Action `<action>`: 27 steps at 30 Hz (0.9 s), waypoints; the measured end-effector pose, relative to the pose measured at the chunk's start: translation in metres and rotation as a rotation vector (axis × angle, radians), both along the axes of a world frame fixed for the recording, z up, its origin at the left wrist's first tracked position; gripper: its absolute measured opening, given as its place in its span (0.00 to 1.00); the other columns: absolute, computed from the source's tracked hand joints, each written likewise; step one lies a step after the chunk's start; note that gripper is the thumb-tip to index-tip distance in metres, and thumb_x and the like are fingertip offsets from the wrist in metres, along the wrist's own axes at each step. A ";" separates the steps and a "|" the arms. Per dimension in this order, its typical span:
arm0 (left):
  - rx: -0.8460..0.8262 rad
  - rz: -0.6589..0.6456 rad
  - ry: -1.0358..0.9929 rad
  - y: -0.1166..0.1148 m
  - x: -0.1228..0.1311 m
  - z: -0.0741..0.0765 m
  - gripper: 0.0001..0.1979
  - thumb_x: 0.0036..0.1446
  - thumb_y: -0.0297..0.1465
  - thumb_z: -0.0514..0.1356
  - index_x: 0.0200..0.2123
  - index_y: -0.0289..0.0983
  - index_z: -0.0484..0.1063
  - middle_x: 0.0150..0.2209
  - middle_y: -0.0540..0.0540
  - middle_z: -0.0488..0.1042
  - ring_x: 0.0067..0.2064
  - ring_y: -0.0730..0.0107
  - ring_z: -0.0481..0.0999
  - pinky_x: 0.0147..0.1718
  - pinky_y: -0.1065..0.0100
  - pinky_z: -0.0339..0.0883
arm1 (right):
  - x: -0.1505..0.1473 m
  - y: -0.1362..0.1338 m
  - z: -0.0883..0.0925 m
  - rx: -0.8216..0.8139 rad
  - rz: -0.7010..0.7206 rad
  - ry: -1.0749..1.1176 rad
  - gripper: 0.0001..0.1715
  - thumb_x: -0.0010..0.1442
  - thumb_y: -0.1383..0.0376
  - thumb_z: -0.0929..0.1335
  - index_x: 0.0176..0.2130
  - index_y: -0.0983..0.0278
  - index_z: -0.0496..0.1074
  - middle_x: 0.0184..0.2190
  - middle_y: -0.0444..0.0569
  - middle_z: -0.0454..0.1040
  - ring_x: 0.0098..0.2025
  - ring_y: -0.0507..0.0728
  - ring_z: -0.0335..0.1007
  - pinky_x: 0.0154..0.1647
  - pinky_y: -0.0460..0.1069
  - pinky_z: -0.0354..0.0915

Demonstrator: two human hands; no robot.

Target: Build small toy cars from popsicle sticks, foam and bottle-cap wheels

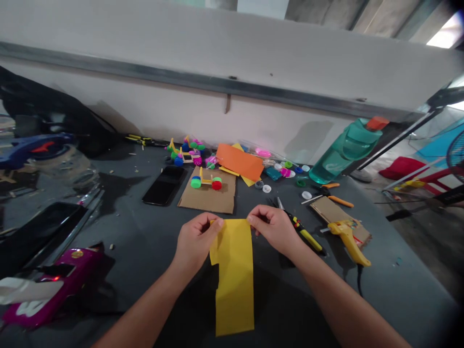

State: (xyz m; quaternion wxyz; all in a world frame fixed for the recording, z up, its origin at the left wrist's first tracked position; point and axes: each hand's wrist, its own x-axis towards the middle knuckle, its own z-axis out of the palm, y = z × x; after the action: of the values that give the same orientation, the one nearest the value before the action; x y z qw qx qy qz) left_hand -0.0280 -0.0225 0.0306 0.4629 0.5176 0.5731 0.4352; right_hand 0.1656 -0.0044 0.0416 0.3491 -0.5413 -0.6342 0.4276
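Observation:
A yellow paper strip point(235, 278) with a notch cut in its left side hangs between my hands. My left hand point(199, 237) pinches its upper left corner between thumb and fingers. At the upper right corner my right hand point(273, 227) pinches it the same way. Beyond the strip, a small wheeled toy point(206, 181) with green and red bottle-cap wheels stands on a piece of cardboard point(206, 203). Just past my right hand lie scissors point(280, 205), and a yellow-and-black cutter knife point(308, 237) lies partly behind my right wrist.
An orange sheet point(241, 162), bottle caps and more small toys point(184, 154) lie near the wall. On the right are a teal bottle point(344, 152) and a yellow glue gun point(348, 239) on cardboard. A black phone point(165, 185) and a purple device point(68, 275) lie left.

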 end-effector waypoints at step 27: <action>0.030 0.098 -0.114 -0.005 -0.001 -0.003 0.12 0.52 0.38 0.58 0.25 0.35 0.69 0.21 0.54 0.64 0.23 0.78 0.61 0.21 0.76 0.55 | -0.010 -0.009 -0.001 0.006 -0.045 0.056 0.14 0.55 0.57 0.65 0.23 0.63 0.66 0.16 0.41 0.64 0.19 0.49 0.59 0.20 0.45 0.55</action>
State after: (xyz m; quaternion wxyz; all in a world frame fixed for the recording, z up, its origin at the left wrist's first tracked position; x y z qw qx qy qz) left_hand -0.0289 -0.0273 0.0278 0.4650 0.4703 0.5638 0.4947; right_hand 0.1554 -0.0138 0.0408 0.3778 -0.5423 -0.6131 0.4329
